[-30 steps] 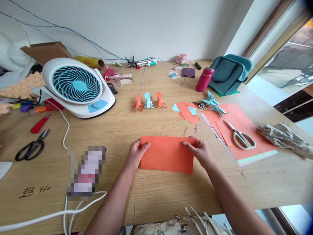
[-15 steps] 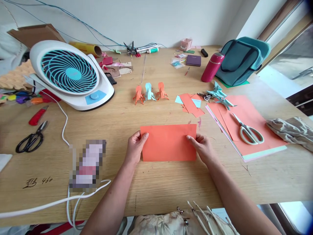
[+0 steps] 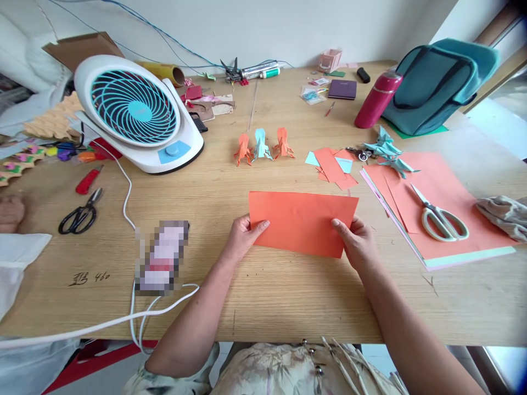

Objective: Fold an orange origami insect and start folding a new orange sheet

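Note:
Between my two hands I hold a rectangular sheet of orange paper (image 3: 300,222) just above the wooden table. My left hand (image 3: 244,237) pinches its left edge, thumb on the front and fingers behind. At the right edge my right hand (image 3: 354,237) grips it the same way. Beyond the sheet stand two orange folded paper figures (image 3: 243,149) with a light blue one (image 3: 261,145) between them. Orange and blue paper strips (image 3: 332,166) lie to the right of these.
White-handled scissors (image 3: 442,218) rest on large orange sheets (image 3: 486,238) at right. A pink bottle (image 3: 377,100) stands beside a teal bag (image 3: 436,90). At left are a white fan (image 3: 135,109), black scissors (image 3: 80,214), a blurred phone (image 3: 162,258) and another person's hand (image 3: 11,213).
The view has shifted, moving the table things in the picture. The orange sheet is now tilted, its right side lower, still in both hands. Another person's hand has appeared at the left edge.

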A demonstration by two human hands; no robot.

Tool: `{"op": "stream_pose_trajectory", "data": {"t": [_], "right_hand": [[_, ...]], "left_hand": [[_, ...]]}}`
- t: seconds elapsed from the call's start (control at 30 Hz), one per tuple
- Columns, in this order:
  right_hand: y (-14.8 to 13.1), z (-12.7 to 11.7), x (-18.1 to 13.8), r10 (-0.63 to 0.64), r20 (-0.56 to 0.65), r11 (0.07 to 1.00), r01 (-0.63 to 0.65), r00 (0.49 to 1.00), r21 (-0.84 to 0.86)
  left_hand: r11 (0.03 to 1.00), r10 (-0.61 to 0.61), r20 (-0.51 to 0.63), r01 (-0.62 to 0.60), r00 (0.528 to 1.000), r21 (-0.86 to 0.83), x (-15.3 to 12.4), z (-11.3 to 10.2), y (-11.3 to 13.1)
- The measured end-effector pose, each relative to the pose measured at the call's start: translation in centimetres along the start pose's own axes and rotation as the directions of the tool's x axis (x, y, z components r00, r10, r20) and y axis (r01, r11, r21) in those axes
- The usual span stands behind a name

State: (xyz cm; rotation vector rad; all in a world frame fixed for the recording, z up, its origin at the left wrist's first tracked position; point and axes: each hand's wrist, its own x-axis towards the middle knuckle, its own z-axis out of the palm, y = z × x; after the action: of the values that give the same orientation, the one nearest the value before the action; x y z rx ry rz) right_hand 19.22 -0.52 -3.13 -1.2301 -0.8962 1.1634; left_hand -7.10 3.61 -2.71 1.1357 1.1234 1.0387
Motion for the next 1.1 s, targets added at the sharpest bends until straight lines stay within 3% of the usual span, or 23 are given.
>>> {"op": "stream_pose_trajectory", "data": {"t": [0.17,0.4,0.5,0.6,0.77,0.83,0.97,1.1], "right_hand": [[0.3,-0.2,-0.3,0.11,0.087,0.987,-0.099,0.99,-0.124],[-0.2,-0.2,-0.6,-0.106,-0.081,0.993,0.102,0.991,-0.057],[-0.8,-0.2,-0.6,-0.243,0.079,0.958,0.252,0.967,-0.138],[-0.9,-0.4,-0.5,-0.385,0.28,0.86,0.452,0.879,-0.237],[-0.6,-0.6,-0.3,-0.469,0.293,0.786,0.545,0.833,-0.291],[-0.8,-0.6,-0.4,-0.491,0.278,0.769,0.561,0.826,-0.307],[-1.3,-0.5,-0.5,-0.524,0.256,0.735,0.583,0.812,-0.346],[-1.4,-0.4,-0.6,-0.55,0.276,0.711,0.616,0.788,-0.34]], "left_hand": [[0.999,0.044,-0.077,-0.045,0.996,-0.017,0.1,-0.2,0.4],[0.998,0.049,0.1,-0.052,0.994,0.034,0.4,0.1,0.0],[0.987,0.13,0.054,-0.135,0.99,0.086,0.4,-0.3,0.5],[0.966,0.218,-0.005,-0.215,0.976,0.14,0.2,-1.0,1.5],[0.942,0.306,-0.04,-0.296,0.951,0.159,-0.3,-1.0,2.4],[0.969,0.242,-0.041,-0.24,0.969,0.053,-0.3,-0.8,2.3],[0.976,-0.012,-0.084,-0.007,0.996,-0.22,0.1,-0.8,2.2],[0.913,-0.144,0.054,0.154,0.988,-0.378,0.5,-1.2,2.1]]}}
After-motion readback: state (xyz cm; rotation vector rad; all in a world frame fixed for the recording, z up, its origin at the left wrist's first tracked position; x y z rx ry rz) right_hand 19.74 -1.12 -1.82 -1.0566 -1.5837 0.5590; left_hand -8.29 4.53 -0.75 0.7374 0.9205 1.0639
